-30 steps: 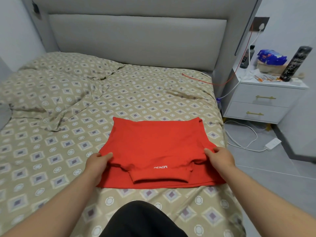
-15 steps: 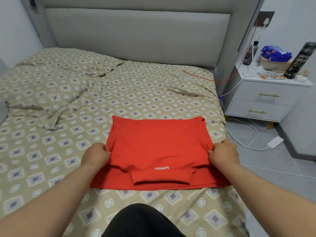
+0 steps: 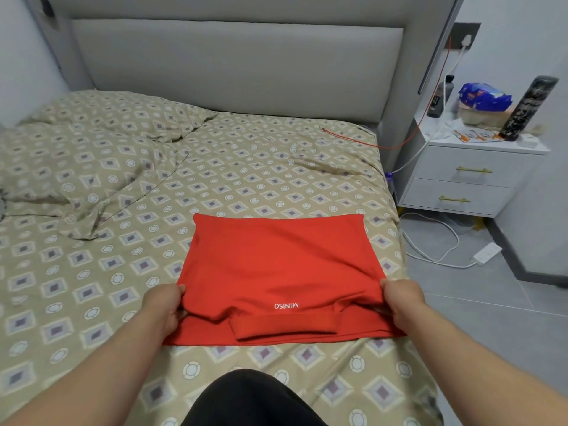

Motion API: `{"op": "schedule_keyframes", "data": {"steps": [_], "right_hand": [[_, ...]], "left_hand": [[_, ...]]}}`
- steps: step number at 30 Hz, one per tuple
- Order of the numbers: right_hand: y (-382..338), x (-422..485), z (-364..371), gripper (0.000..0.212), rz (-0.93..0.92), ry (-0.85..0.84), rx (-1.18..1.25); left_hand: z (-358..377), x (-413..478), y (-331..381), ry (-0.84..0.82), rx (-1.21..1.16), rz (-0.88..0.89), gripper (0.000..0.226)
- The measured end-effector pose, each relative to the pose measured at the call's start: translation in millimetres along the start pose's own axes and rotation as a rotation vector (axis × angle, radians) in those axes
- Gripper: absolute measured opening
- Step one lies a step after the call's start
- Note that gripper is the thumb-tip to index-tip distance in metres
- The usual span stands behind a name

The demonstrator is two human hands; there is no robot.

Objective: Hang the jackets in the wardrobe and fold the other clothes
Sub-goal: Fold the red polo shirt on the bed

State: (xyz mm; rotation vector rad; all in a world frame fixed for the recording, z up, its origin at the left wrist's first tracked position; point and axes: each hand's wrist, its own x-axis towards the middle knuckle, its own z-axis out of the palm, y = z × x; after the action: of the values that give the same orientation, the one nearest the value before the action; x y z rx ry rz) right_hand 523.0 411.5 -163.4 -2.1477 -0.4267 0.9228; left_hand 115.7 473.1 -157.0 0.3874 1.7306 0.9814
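bed (image 3: 246, 167), one red shirt (image 3: 276, 265), two hands (image 3: 163, 309) (image 3: 402, 302)

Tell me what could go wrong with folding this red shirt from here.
1. The red shirt is rumpled around its collar; folding now would likely press those creases in.
2. The right hand pinches the shirt close to the right edge of the bed; a tug that way might slide it toward the floor.
3. The left hand and the right hand grip bunched cloth, so the fold may come out uneven.
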Motion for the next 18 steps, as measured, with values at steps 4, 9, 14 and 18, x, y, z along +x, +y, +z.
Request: {"op": "schedule_keyframes", "data": {"steps": [4, 9, 14, 18], "right_hand": [[3.8, -5.4, -0.6, 0.023, -0.243, 0.134, -0.463], [7.7, -15.1, 3.3, 0.074, -0.265, 0.117, -0.578], [-5.0, -9.3, -1.8, 0.067, -0.222, -0.135, -0.397], [-21.2, -5.2, -11.3, 0.036, 0.027, -0.483, 0.01]], "left_hand": [[-2.5, -8.4, -3.5, 0.327, 0.766, 0.567, 0.016], [31.2, -50.2, -23.7, -0.257, 1.248, 1.142, 0.086], [61.6, -59.3, -45.4, -0.439, 1.784, 0.846, 0.113], [96.0, -77.6, -30.3, -0.471, 1.591, 0.953, 0.105]]}}
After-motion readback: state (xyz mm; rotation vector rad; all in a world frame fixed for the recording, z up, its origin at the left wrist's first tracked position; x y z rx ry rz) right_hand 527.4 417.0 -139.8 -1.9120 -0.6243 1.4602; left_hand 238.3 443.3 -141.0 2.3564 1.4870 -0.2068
